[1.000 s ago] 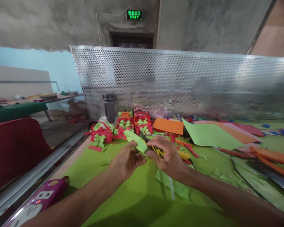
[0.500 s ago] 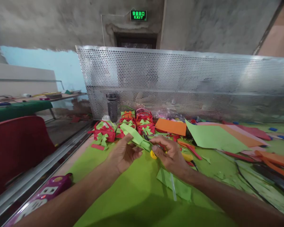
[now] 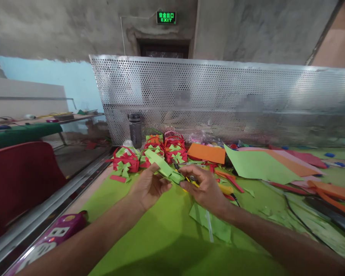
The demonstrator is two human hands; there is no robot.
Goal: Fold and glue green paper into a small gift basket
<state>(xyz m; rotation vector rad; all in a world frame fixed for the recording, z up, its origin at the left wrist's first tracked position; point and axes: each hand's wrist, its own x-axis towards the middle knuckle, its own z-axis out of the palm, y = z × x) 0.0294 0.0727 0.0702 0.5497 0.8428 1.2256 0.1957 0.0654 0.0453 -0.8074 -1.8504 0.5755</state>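
Note:
My left hand (image 3: pixel 148 186) pinches a folded strip of light green paper (image 3: pixel 163 166) that slants up to the left above the green table. My right hand (image 3: pixel 204 188) is closed round scissors with yellow handles (image 3: pixel 189 180); their blades meet the near end of the strip. Behind the hands stand several small red and green paper baskets (image 3: pixel 149 153) with bows.
A green cloth (image 3: pixel 161 237) covers the table. Loose green, orange and pink paper sheets (image 3: pixel 258 163) lie at the right, with scraps near my right wrist. A dark bottle (image 3: pixel 135 130) stands against a perforated metal screen (image 3: pixel 218 96). A purple power strip (image 3: pixel 54 235) lies near left.
Both hands stayed together at the table's middle. The green strip has tilted up more steeply, and the scissors' yellow handle shifted slightly under my right fingers.

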